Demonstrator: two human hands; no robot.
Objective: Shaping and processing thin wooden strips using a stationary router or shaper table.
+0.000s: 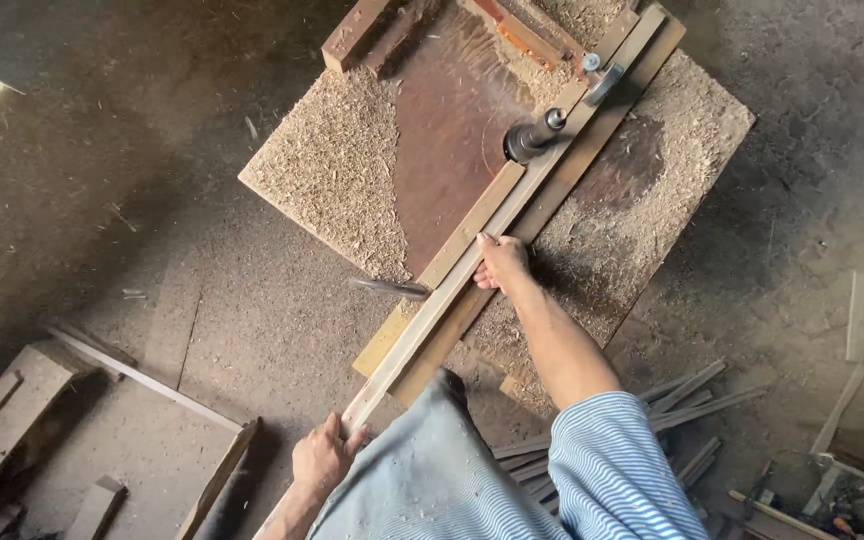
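Wooden strip (452,290) gripped at its end by left hand (320,458), right hand (501,264) pressing flat near spinning cutter (530,138); slip risks fingers.

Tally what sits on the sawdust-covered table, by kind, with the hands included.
Hands on the strip: 2, left hand gripping its near end, right hand pressing on it
Long pale wooden strip: 1
Wooden guide rails beside the strip: 2
Dark spindle cutter: 1
Metal clamp handle: 1
Total: 7
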